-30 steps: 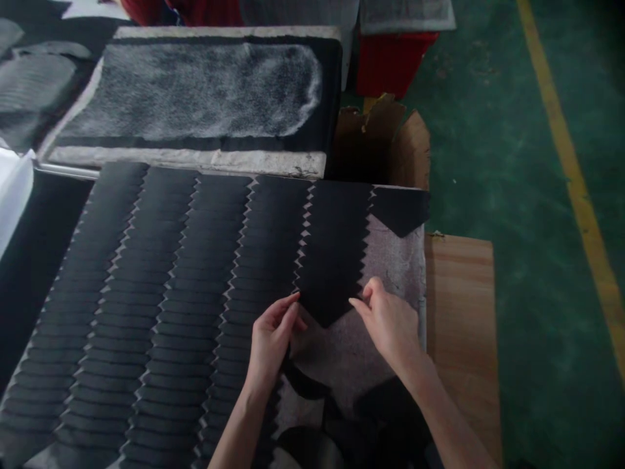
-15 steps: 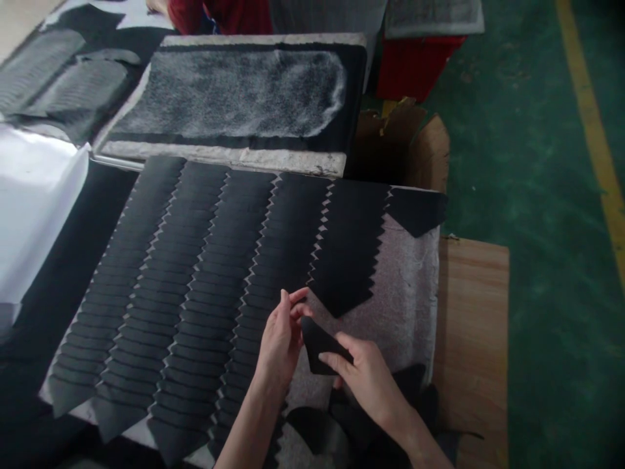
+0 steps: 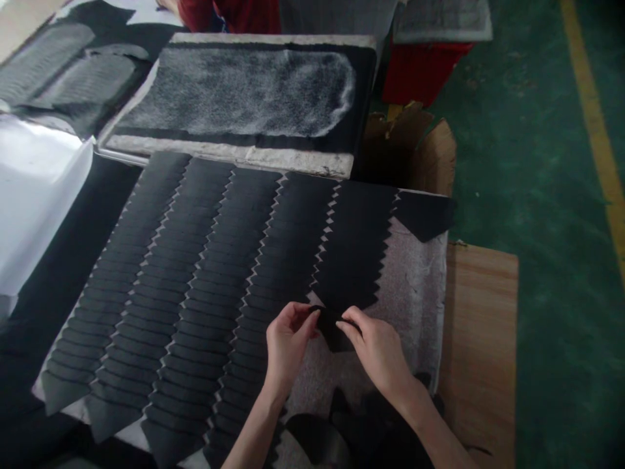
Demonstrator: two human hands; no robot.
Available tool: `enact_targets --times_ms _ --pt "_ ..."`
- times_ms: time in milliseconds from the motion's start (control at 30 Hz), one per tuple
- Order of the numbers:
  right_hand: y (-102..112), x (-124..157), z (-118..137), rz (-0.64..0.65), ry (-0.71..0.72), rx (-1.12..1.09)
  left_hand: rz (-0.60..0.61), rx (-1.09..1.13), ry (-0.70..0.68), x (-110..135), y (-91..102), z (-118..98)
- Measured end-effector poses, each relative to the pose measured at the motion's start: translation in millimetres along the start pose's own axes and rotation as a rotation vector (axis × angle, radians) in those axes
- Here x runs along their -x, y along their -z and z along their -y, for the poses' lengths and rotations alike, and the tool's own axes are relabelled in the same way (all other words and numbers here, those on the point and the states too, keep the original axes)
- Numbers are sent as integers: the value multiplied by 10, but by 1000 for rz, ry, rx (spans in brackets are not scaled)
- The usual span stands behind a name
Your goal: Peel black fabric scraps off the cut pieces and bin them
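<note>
Between my hands is a small dark fabric piece with a pointed lower edge. My left hand pinches its left corner between thumb and fingers. On the other side, my right hand pinches the right corner. The piece hangs at the lower end of a column of overlapping dark pieces. More columns of such pieces cover the board to the left, with zigzag gaps between them. Loose dark pieces lie below my hands, partly hidden by my right forearm.
Pale fuzzy board surface shows at right, beside a wooden panel. Beyond lie a powdery dark panel, a torn cardboard box and a red bin. White sheets lie left. A person's red sleeve shows at top.
My left hand, earlier with fingers apart beside the piece, now pinches its left corner. My right hand has moved slightly up and right, and the piece is now stretched between both hands.
</note>
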State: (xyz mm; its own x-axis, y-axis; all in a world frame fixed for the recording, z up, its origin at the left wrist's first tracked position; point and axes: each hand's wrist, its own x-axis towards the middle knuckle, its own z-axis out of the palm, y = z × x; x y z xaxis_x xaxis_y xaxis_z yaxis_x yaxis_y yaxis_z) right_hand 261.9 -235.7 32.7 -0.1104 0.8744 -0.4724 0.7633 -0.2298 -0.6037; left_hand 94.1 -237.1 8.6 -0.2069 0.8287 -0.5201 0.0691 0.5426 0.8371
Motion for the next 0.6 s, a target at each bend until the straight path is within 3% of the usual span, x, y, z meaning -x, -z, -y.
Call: enact_targets --times_ms 233,600 --pt "30 -200 21 -11 45 173 -10 -130 -36 -86 -12 -28" --pt "122 -325 52 34 2 158 34 -171 -64 -83 72 16"
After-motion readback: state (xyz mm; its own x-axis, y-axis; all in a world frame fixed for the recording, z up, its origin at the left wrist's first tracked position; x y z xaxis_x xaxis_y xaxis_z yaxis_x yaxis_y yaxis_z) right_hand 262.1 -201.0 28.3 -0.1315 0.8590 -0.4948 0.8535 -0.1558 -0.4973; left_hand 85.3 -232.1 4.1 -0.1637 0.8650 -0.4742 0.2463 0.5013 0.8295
